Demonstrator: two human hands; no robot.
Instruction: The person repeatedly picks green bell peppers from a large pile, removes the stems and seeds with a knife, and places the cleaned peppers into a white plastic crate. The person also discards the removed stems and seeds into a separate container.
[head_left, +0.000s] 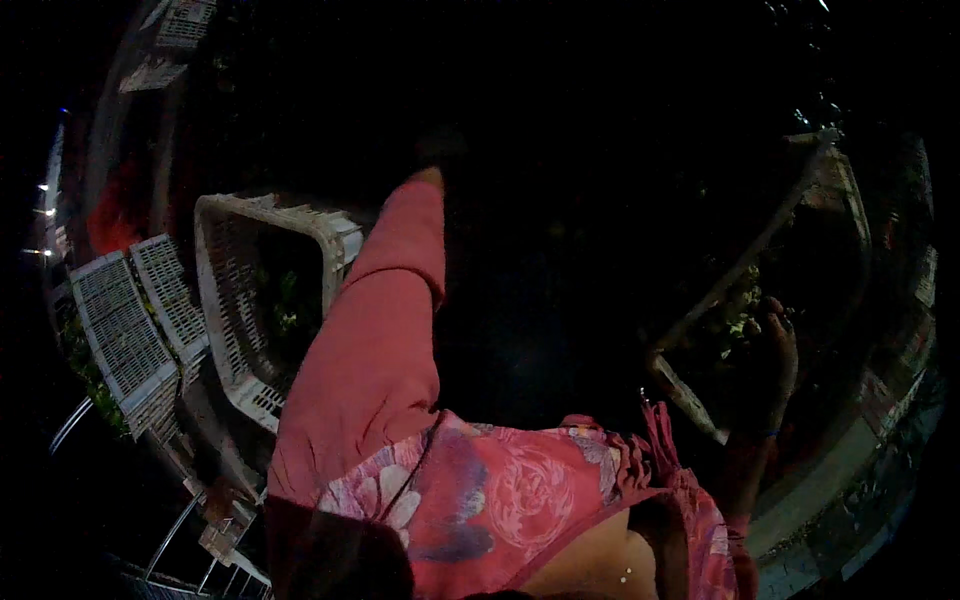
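My right hand reaches out at the right, over a crate-like container with a pale rim. Green leafy matter shows just left of its fingers. The fingers are dim, and whether they hold anything cannot be told. My left hand is out of view. Before me, a leg in pink trousers stretches upward past a pale plastic crate, which has slatted sides and some green leaves inside. A patterned pink garment covers my body.
Pale slatted plastic crates stand at the left, with more at the upper left. Metal bars show at the lower left. A pale curved ledge or strip runs along the lower right. Deep darkness hides the middle.
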